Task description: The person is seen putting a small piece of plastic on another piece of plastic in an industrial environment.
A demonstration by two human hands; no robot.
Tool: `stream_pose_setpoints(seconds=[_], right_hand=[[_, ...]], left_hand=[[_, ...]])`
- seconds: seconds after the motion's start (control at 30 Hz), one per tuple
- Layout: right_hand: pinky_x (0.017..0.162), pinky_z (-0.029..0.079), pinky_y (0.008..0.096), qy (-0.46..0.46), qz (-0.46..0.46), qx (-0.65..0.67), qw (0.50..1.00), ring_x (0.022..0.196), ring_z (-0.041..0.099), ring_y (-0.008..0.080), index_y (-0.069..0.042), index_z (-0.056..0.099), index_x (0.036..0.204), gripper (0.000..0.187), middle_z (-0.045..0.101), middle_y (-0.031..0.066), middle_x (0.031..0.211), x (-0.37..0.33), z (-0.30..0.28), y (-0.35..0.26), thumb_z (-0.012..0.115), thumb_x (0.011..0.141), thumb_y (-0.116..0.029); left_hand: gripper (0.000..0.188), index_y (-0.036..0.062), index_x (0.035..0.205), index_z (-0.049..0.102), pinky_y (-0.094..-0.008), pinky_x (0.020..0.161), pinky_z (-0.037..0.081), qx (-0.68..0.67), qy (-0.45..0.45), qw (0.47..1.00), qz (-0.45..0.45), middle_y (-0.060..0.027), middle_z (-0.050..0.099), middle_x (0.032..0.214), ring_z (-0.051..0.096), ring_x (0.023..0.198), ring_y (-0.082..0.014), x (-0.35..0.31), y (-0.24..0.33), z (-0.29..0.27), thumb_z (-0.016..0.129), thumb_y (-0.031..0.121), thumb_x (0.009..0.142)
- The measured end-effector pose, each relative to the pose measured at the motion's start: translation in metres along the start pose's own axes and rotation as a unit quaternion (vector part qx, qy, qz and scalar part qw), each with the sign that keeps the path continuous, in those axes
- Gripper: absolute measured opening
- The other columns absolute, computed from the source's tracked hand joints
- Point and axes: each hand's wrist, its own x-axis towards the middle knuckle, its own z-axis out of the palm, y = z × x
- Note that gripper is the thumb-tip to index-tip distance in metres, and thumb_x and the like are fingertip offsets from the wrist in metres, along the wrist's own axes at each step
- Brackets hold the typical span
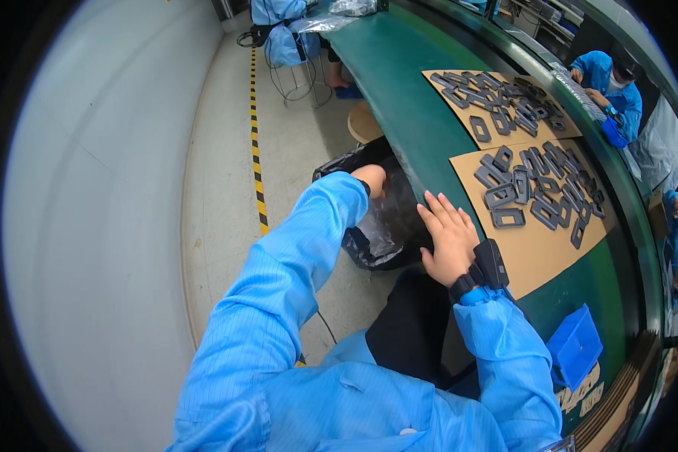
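Note:
My left hand (371, 179) reaches down into a black plastic bag (365, 252) beside the bench, and its fingers are mostly hidden there. Crumpled clear plastic (380, 224) shows inside the bag. My right hand (452, 239) is open, fingers spread, at the edge of the green bench (384, 75), with a dark device strapped at its wrist. Just right of that hand lies a cardboard sheet (520, 260) bearing several dark grey plastic frames (508, 218), each with an oblong opening.
A second cardboard sheet (459, 124) with more grey frames lies farther along the bench. A blue bin (576, 346) stands at the near right. Across the bench sits a person in blue (618, 90); another sits (286, 41) at the far end. Yellow-black tape (256, 151) marks the floor.

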Motion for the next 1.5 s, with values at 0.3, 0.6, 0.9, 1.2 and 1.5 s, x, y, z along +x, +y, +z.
stream_pose_setpoints(seconds=[0.3, 0.6, 0.9, 1.2, 1.5], right_hand=[[0.118, 0.028, 0.0500, -0.001, 0.002, 0.032, 0.999, 0.148, 0.030, 0.0299, -0.009, 0.048, 0.144, 0.078, 0.035, 0.0098, 0.159, -0.006, 0.000, 0.000, 0.075, 0.071, -0.011], [0.119, 0.028, 0.0485, 0.003, -0.006, 0.022, 1.000, 0.148, 0.031, 0.0295, -0.009, 0.048, 0.144, 0.075, 0.036, 0.0101, 0.159, 0.000, -0.005, -0.001, 0.074, 0.074, -0.011], [0.119, 0.028, 0.0490, 0.011, -0.006, 0.018, 1.000, 0.147, 0.032, 0.0308, -0.010, 0.049, 0.144, 0.075, 0.038, 0.0106, 0.158, -0.003, -0.001, 0.000, 0.074, 0.073, -0.012], [0.119, 0.027, 0.0479, 0.002, 0.003, 0.019, 1.000, 0.148, 0.031, 0.0287, -0.009, 0.048, 0.145, 0.075, 0.036, 0.0097, 0.159, -0.002, -0.001, 0.000, 0.073, 0.074, -0.012], [0.119, 0.027, 0.0478, 0.006, 0.001, 0.016, 1.000, 0.148, 0.032, 0.0288, -0.009, 0.049, 0.144, 0.074, 0.036, 0.0099, 0.159, -0.001, -0.001, 0.000, 0.073, 0.074, -0.011]], left_hand=[[0.025, 0.0066, 0.098, 0.077, -0.0395, 0.097, 0.051, 0.170, 0.159, 0.968, 0.090, -0.0156, 0.072, 0.104, 0.068, 0.102, -0.0335, -0.012, 0.004, 0.026, 0.075, 0.019, 0.076], [0.038, 0.0030, 0.095, 0.067, -0.0409, 0.082, 0.054, -0.065, 0.122, 0.990, 0.017, -0.0178, 0.071, 0.094, 0.068, 0.099, -0.0355, -0.028, 0.001, 0.016, 0.089, 0.012, 0.065], [0.028, 0.0031, 0.095, 0.070, -0.0432, 0.082, 0.053, -0.104, 0.052, 0.992, -0.048, -0.0204, 0.071, 0.093, 0.069, 0.097, -0.0360, -0.018, -0.001, 0.024, 0.080, 0.023, 0.078], [0.072, 0.0115, 0.146, 0.048, -0.0424, 0.105, 0.046, -0.090, 0.157, 0.984, 0.006, -0.0223, 0.063, 0.128, 0.055, 0.129, -0.0350, -0.025, 0.006, 0.044, 0.072, 0.009, 0.078], [0.024, 0.0016, 0.092, 0.074, -0.0468, 0.085, 0.054, -0.058, 0.103, 0.993, -0.016, -0.0235, 0.070, 0.096, 0.068, 0.094, -0.0403, -0.006, -0.008, 0.037, 0.072, 0.013, 0.071]])
